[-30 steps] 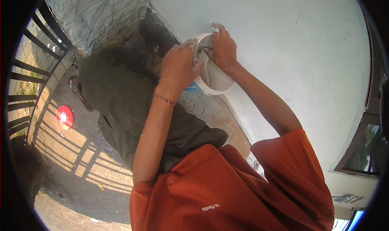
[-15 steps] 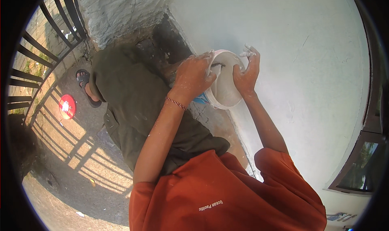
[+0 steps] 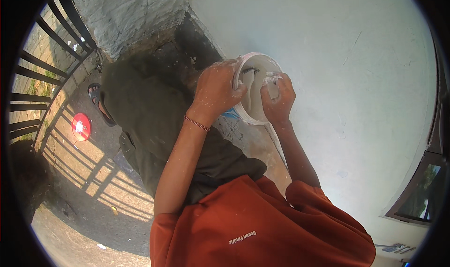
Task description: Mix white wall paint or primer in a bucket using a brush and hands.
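A white plastic bucket [image 3: 255, 118] is tilted in front of me, its open mouth facing me. My left hand [image 3: 218, 90], speckled with white, grips its left rim, thumb over the edge. Inside, a pale strip or tool [image 3: 251, 82] rests against the left wall beside a dark smear; its kind is unclear. My right hand [image 3: 280, 100] reaches over the mouth from the right. Its fingers are curved, apart from the thumb, and white paste [image 3: 272, 78] coats the fingertips. No tool shows in that hand.
A pale wall [image 3: 347, 89] rises close on my right, with a dark-framed window [image 3: 417, 192] farther along. Dark metal railing [image 3: 35, 103] curves along the left. On the concrete floor lies a round red lid [image 3: 81, 127], near my sandalled foot [image 3: 97, 98].
My right hand has moved left from the bucket's right rim to over its mouth, its fingers curling inward. The left hand keeps its hold on the bucket.
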`<state>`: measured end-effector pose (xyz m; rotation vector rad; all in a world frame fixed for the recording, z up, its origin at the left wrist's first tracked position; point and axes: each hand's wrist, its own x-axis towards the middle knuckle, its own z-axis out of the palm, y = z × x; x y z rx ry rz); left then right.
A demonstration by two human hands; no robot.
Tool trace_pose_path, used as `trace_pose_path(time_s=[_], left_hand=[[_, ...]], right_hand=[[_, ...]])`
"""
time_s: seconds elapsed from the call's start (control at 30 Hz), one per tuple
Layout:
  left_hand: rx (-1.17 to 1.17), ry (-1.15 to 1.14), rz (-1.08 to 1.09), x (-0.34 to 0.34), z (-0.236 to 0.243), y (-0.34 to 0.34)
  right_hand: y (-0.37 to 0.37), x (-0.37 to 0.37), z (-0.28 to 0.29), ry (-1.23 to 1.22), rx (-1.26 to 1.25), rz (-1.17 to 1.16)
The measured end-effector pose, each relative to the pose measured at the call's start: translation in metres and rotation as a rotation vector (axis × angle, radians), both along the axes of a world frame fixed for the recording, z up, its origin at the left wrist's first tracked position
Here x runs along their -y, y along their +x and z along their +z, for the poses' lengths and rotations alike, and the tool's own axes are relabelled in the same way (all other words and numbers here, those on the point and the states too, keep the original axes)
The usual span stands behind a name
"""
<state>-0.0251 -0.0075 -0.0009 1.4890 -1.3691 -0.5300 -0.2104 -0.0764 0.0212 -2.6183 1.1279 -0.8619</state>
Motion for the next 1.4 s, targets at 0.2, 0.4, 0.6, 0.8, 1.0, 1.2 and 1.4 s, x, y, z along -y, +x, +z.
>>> trace_pose_path(time_s=[0.2,0.4,0.6,0.8,1.0,1.2,1.4], left_hand=[[0.038,0.079,-0.024,-0.007,0.011,0.005],[-0.020,0.035,0.016,-0.003,0.004,0.003],[-0.007,0.051,-0.008,-0.004,0.003,0.004],[0.016,0.068,-0.007,-0.002,0.003,0.004],[0.029,0.069,-0.008,-0.002,0.005,0.004],[0.003,0.043,-0.003,-0.003,0.003,0.003],[0.006,0.059,-0.004,-0.004,0.004,0.005]], right_hand=[[-0.007,0.042,0.012,-0.242,-0.141,-0.060],[-0.010,0.059,0.006,-0.043,-0.083,-0.027],[-0.008,0.056,0.004,-0.054,-0.091,-0.093],[-0.008,0.060,0.004,-0.036,-0.071,-0.091],[-0.002,0.058,0.011,-0.100,-0.182,-0.081],[-0.002,0.059,0.015,-0.147,-0.275,-0.040],[0.001,0.059,0.017,-0.103,-0.237,-0.031]])
